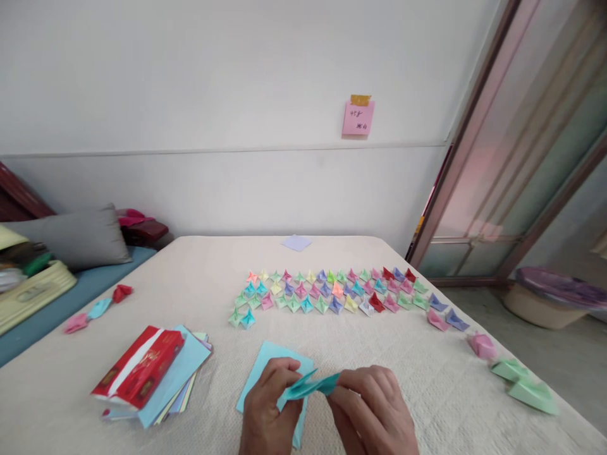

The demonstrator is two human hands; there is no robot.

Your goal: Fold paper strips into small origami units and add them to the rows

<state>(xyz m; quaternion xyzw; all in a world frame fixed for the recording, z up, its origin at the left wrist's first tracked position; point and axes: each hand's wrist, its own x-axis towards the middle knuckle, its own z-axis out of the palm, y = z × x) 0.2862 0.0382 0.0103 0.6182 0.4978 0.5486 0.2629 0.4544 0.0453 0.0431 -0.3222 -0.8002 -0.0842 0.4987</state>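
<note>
Folded blue paper (303,390) is up between the hands, over the near part of the surface (203,284), left hand (274,407) pinching one end, right hand (372,407) the other; it looks thin, so uneven pull could tear it or skew its creases. Just beyond, a flat blue sheet (266,361) lies partly hidden by the left hand, contact unclear, where a dragging wrist might crumple it. Farther out, small paper boats (325,290) stand closely rowed, seemingly light, and one careless reach could scatter several.

Hands (271,411) partly hide the folded turquoise paper (304,388).
</note>
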